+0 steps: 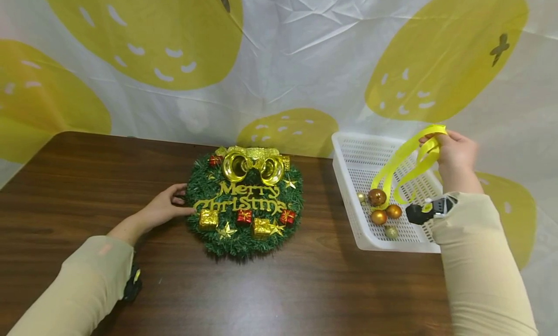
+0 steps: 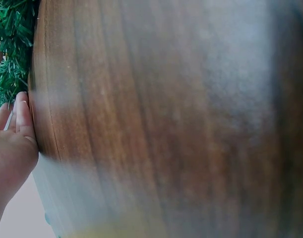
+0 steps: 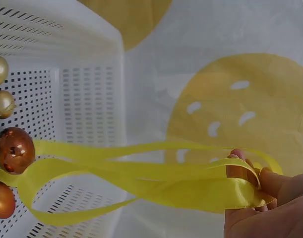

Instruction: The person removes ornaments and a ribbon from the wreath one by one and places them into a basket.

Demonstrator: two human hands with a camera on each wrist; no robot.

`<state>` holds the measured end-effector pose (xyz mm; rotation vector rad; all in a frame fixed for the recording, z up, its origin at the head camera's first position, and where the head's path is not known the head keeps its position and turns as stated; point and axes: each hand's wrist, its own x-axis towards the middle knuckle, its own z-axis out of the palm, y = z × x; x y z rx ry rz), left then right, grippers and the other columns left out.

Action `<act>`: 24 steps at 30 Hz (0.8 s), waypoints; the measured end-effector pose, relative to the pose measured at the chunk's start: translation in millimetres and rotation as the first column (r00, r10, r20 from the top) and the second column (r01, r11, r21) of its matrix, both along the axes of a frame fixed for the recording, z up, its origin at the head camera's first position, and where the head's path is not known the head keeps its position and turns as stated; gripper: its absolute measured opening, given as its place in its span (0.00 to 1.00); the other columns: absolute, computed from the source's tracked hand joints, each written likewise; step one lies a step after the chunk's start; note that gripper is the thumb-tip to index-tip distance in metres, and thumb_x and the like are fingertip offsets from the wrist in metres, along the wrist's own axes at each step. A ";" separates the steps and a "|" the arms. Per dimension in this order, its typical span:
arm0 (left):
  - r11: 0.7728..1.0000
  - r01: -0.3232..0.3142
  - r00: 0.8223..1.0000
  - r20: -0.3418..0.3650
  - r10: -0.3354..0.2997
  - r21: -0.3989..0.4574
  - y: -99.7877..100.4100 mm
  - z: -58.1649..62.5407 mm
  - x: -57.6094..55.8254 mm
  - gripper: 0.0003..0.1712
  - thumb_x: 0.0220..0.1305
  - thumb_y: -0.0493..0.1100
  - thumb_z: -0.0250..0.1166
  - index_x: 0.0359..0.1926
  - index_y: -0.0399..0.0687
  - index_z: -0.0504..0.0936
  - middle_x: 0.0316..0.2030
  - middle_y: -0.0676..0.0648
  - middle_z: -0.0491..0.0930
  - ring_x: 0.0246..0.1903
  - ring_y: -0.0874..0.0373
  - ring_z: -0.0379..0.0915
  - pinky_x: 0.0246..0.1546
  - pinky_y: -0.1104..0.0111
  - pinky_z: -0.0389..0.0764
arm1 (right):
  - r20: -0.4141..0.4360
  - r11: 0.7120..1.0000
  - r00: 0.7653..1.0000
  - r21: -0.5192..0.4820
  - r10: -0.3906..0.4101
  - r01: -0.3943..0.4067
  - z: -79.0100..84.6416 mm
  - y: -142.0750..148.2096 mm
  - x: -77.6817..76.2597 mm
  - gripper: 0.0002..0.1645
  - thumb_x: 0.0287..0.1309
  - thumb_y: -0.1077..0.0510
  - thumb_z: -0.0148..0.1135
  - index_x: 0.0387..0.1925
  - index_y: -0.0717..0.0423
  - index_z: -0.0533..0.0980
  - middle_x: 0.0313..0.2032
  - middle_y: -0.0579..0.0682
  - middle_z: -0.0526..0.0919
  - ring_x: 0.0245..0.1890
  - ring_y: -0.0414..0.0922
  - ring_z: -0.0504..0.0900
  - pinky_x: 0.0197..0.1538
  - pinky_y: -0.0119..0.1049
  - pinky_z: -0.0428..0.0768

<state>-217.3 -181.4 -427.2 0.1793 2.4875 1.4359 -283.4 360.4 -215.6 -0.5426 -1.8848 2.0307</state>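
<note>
A green Christmas wreath (image 1: pixel 244 241) lies on the table, with gold bells (image 1: pixel 254 166), "Merry Christmas" lettering, stars and small gift boxes on its face. My left hand (image 1: pixel 165 207) holds its left edge, the thumb by the lettering and the fingers at the rim; in the left wrist view only a strip of tinsel (image 2: pixel 12 49) shows beside the fingers. Over the far right of the basket, my right hand (image 1: pixel 457 154) pinches looped yellow ribbon (image 1: pixel 403 152). The ribbon (image 3: pixel 156 186) hangs down among the baubles, its lower ends partly hidden by them.
A white perforated basket (image 1: pixel 348 200) stands at the right, holding copper baubles (image 1: pixel 377 197) and smaller gold ones (image 1: pixel 391 232). Behind the brown wooden table (image 1: pixel 209 297) hangs a pale curtain (image 1: pixel 305 50) with yellow fruit shapes.
</note>
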 end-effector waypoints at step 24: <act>1.000 0.012 1.000 0.027 -0.011 -0.008 -4.2 1.8 0.0 0.51 0.61 0.50 0.63 0.71 0.31 0.43 0.65 0.27 0.53 0.59 0.35 0.60 0.52 0.50 0.72 | 0.527 0.672 0.820 0.526 0.224 -0.521 -40.5 1.9 5.0 0.43 0.66 0.50 0.49 0.71 0.67 0.44 0.69 0.70 0.51 0.69 0.64 0.54 0.70 0.51 0.57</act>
